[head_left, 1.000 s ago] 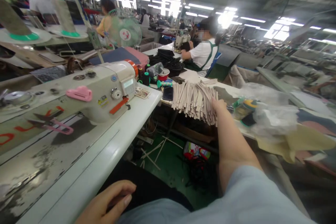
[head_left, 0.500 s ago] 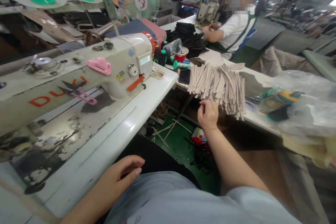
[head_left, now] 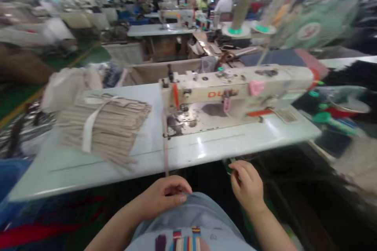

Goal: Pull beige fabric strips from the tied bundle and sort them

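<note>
My left hand (head_left: 165, 198) lies curled over my lap at the table's front edge. A thin beige strip (head_left: 165, 141) rises from its fingers toward the needle end of the cream sewing machine (head_left: 235, 86). My right hand (head_left: 247, 186) hovers just below the white table (head_left: 206, 151), with its fingers curled in a pinch; what they hold is blurred. A bundle of beige strips (head_left: 112, 125), tied with a white band, lies on the table's left half.
Two thread cones (head_left: 241, 8) stand behind the machine, with a green fan (head_left: 312, 27) to their right. Spools and a red bowl (head_left: 347, 108) sit on the right-hand table. Cloth heaps (head_left: 67, 84) lie at the left. Other people sit at far tables.
The view has swung left from the side table to face the sewing machine. My right hand left the strip pile and came back near my lap. My left hand closed.
</note>
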Motion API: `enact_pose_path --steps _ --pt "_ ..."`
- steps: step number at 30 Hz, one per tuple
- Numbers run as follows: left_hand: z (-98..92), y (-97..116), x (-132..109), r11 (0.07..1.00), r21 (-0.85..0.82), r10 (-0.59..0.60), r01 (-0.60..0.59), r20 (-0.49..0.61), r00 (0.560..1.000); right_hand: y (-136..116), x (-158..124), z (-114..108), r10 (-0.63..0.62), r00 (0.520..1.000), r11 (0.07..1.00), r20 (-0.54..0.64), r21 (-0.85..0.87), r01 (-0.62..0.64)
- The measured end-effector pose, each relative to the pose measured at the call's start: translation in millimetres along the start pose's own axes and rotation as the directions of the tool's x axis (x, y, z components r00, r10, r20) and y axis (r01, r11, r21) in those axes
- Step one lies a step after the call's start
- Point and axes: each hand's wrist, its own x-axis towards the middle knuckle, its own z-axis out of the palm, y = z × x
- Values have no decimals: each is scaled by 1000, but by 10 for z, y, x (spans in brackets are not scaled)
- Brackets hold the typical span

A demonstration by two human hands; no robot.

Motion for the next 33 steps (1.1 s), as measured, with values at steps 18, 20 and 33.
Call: enact_pose_path --steps 18,20,33 --pt "-579 -289 -1288 970 -110 40 -215 -807 589 -2036 1594 1340 -398 885 907 242 248 340" --pt "-629 -326 -1321 957 -145 -3 -252 -872 490 -2068 1695 1448 -379 884 924 275 162 346" --pt "-728 -458 -1201 849 -289 -55 -443 -881 470 -2171 1840 1619 -412 839 901 355 18 434"
